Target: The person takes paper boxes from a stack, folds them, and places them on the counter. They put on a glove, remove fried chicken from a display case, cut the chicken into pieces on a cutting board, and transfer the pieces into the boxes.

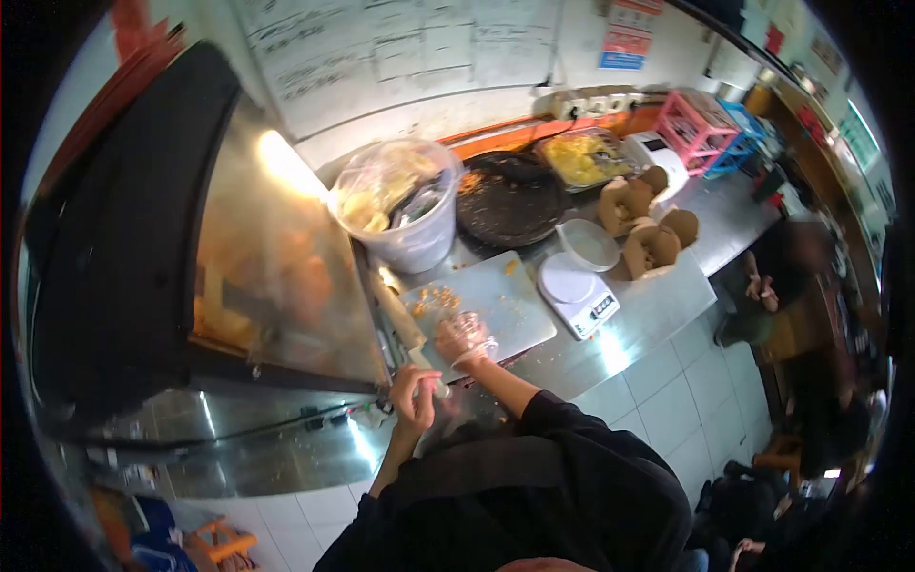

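Note:
My left hand [414, 398], bare, is at the near left corner of the white cutting board [519, 310]. Its fingers are curled round a pale handle [441, 389]; the rest of that tool is hard to make out. In a clear plastic glove, my right hand [464, 338] rests low over the board with its fingers bent together, and what lies under them is hidden. Small orange-brown crumbs [437, 299] are scattered just beyond it. A long wooden piece [400, 315] lies along the board's left edge.
Behind the board stand a large plastic tub [419, 243] and a dark round pan [510, 205]. Right are a white scale [579, 294], a clear bowl [588, 245] and cardboard boxes [651, 250]. A glass-fronted cabinet [276, 238] is left. Other people [786, 276] are at far right.

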`<state>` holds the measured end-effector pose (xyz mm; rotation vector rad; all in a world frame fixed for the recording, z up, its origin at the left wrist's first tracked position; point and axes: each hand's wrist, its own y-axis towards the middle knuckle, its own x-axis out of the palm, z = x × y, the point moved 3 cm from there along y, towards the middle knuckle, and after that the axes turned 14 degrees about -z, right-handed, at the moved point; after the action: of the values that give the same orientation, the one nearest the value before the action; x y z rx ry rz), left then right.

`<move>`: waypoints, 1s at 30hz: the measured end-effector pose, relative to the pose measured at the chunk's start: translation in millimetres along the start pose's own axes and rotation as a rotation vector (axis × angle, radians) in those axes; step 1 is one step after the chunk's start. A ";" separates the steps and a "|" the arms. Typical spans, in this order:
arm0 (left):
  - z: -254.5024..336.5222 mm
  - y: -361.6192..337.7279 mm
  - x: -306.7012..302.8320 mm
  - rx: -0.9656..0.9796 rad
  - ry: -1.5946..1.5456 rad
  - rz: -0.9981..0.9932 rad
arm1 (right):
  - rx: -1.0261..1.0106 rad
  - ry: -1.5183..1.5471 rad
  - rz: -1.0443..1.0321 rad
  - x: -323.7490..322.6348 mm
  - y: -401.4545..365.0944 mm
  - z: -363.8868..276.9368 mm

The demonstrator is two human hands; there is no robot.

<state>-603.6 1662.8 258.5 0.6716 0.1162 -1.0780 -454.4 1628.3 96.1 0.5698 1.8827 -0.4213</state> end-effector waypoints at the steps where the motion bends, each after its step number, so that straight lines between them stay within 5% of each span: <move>1: -2.3 -2.2 2.2 -0.019 -0.009 -0.010 | -0.057 -0.030 0.124 18.4 4.3 7.5; 3: -0.4 -1.0 6.2 -0.039 -0.035 -0.010 | -0.281 0.092 0.234 16.1 8.4 12.0; 7: -5.1 1.5 11.6 -0.009 -0.020 -0.018 | -0.317 0.461 0.309 -5.7 2.3 14.0; 8: -5.7 2.9 14.7 0.012 0.003 -0.021 | -0.274 0.463 0.318 -24.0 3.0 12.4; 11: -1.9 11.9 20.3 -0.029 0.006 0.004 | 0.022 1.229 0.301 -72.1 -0.4 28.3; 16: -9.3 23.6 39.0 -0.112 0.029 0.101 | -0.003 1.802 0.473 -164.7 -10.3 168.5; 19: -17.9 32.6 60.6 -0.171 0.058 0.167 | 0.395 1.107 0.699 -284.7 -41.5 273.2; 20: -19.1 36.9 70.3 -0.207 0.063 0.200 | 0.025 1.264 0.809 -273.5 -35.2 356.8; 21: -16.2 43.6 79.7 -0.247 0.086 0.205 | 0.160 1.137 0.820 -312.8 -50.8 371.2; 22: -14.4 51.2 90.7 -0.250 0.087 0.215 | 0.302 0.632 0.838 -309.4 -49.1 435.9; 23: -12.5 59.2 101.9 -0.254 0.087 0.224 | 0.401 1.176 0.832 -306.0 -48.1 478.8; 25: -5.0 78.8 126.1 -0.261 0.090 0.206 | 0.821 0.573 0.385 -327.6 -39.3 528.3; 28: -5.7 93.8 157.7 -0.217 0.091 0.184 | 0.722 0.571 0.119 -343.7 -43.2 520.2; 30: -7.7 99.4 174.2 -0.188 0.094 0.173 | 0.699 0.331 0.189 -325.7 -44.1 553.4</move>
<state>-433.1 1561.6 226.9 0.5517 0.2335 -0.8576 43.9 1234.0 198.9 1.3375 1.9439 -0.9132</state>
